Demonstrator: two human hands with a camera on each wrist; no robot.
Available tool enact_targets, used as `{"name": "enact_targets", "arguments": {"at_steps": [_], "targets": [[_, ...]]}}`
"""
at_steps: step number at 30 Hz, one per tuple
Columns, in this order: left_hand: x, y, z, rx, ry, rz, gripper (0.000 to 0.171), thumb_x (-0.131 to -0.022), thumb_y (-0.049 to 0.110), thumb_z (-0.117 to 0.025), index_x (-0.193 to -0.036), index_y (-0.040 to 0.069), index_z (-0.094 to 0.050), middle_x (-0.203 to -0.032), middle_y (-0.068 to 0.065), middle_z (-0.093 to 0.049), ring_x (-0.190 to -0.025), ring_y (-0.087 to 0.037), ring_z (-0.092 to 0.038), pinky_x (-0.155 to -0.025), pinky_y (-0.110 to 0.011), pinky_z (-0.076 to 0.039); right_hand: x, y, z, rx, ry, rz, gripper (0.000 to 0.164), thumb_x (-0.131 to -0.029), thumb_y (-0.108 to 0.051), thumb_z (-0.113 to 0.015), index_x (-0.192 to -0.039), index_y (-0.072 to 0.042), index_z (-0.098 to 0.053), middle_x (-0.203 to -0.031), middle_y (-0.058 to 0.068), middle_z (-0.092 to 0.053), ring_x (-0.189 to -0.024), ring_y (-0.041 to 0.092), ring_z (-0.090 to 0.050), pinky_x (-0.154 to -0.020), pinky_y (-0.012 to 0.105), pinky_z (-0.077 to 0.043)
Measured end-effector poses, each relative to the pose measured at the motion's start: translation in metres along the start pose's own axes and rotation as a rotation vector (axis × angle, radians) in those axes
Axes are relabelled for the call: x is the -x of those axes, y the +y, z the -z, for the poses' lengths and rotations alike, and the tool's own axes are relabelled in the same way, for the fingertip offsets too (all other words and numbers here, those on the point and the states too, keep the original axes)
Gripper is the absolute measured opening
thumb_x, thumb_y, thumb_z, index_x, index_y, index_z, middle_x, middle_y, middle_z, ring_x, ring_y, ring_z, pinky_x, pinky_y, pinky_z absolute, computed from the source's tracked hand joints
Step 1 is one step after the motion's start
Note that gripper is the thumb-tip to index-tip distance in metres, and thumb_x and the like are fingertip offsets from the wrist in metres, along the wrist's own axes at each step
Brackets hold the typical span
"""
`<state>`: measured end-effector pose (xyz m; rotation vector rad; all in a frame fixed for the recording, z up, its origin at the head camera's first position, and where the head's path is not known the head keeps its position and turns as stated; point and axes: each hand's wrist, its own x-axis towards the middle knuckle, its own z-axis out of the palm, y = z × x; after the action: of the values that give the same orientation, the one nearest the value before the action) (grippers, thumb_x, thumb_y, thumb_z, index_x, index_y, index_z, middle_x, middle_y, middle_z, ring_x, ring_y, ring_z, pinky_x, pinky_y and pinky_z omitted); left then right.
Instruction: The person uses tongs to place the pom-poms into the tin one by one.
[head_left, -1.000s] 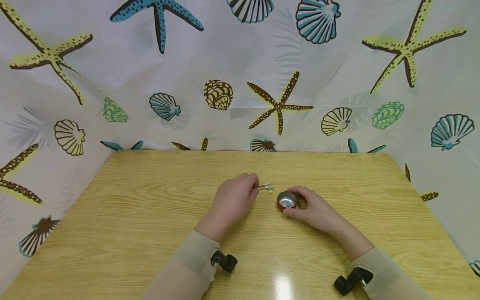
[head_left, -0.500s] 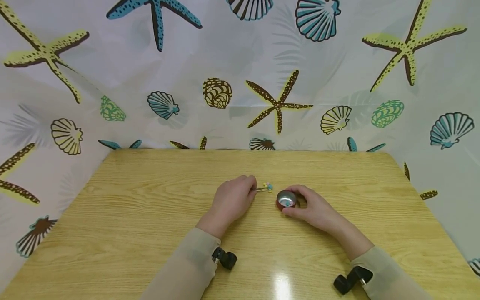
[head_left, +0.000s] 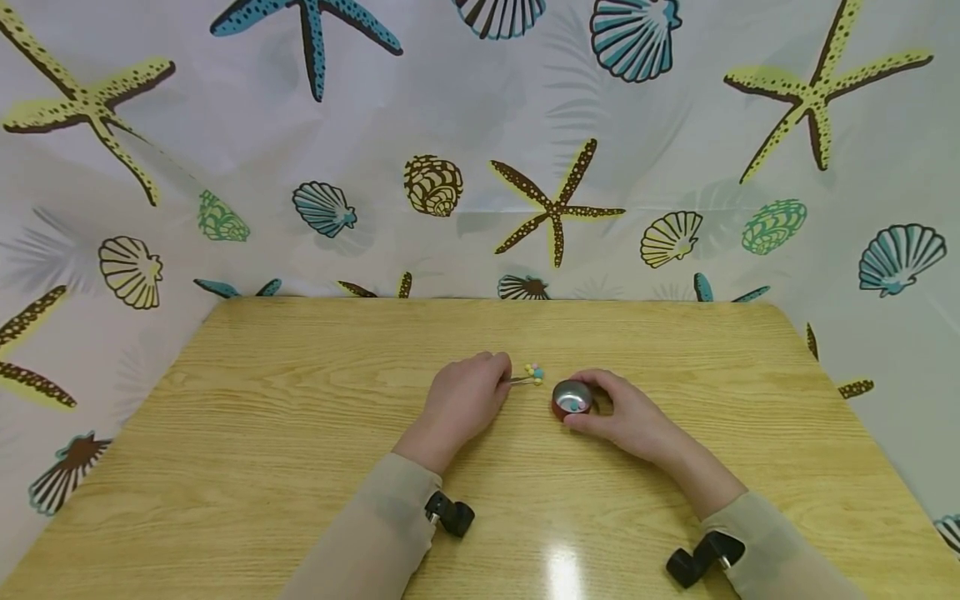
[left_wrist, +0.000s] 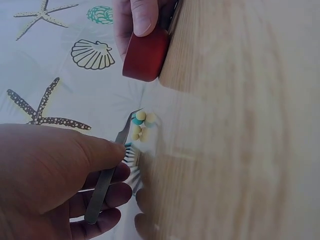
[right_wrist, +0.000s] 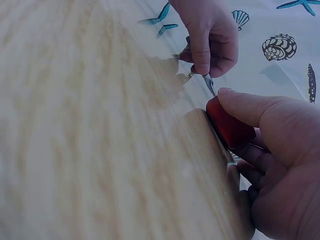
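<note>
My left hand [head_left: 467, 404] pinches metal tweezers [left_wrist: 104, 187] with bent, pointed tips between thumb and fingers. Those tips are right at a yellow bead in a small cluster of yellow, blue and pink beads [head_left: 534, 372] on the table. Just right of the cluster sits a small round tin [head_left: 558, 408], red outside and silver inside. Thumb and fingers of my right hand [head_left: 626, 417] grip the tin around its side. A few blue and pink beads [head_left: 575, 407] lie in it. In the right wrist view the tin [right_wrist: 227, 125] hides the bead cluster.
The wood-grain table [head_left: 300, 400] reaches back to a white cloth [head_left: 360, 125] printed with shells and starfish, which also hangs on both sides. Black wrist mounts [head_left: 450, 514] stick out from both sleeves.
The left hand and tweezers have moved slightly toward me, and the tips have come down to the near edge of the beads. The right hand and tin have stayed in place.
</note>
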<state>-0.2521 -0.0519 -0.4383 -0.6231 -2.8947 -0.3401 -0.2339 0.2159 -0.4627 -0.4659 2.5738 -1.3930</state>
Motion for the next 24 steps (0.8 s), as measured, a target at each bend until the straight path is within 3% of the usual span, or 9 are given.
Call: {"name": "enact_targets", "arguments": {"at_steps": [15,24], "targets": [[0.0011,-0.0038,-0.0012,-0.004,0.012,-0.018,0.01,-0.106,0.02,-0.079,-0.104,0.015,-0.071,-0.091,-0.001,-0.069,-0.074,-0.018,-0.065,-0.07,-0.039,-0.056,0.0002,0.0009,-0.0003,0.001,-0.001,-0.005,0.058,-0.099,-0.029,-0.088,-0.148,-0.012,-0.062,-0.144,0.01,-0.065,-0.141,0.034,-0.055,-0.121,0.059,-0.037],[0.0006,-0.0055,0.0024,0.015,0.013,0.004,0.008,-0.108,0.021,-0.077,-0.105,0.016,-0.071,-0.091,0.0,-0.068,-0.073,-0.017,-0.063,-0.068,-0.038,-0.055,0.0003,0.0005,-0.0005,-0.003,-0.006,0.0,0.058,-0.099,-0.029,-0.087,-0.149,-0.012,-0.062,-0.142,0.01,-0.066,-0.14,0.034,-0.056,-0.121,0.06,-0.038]]}}
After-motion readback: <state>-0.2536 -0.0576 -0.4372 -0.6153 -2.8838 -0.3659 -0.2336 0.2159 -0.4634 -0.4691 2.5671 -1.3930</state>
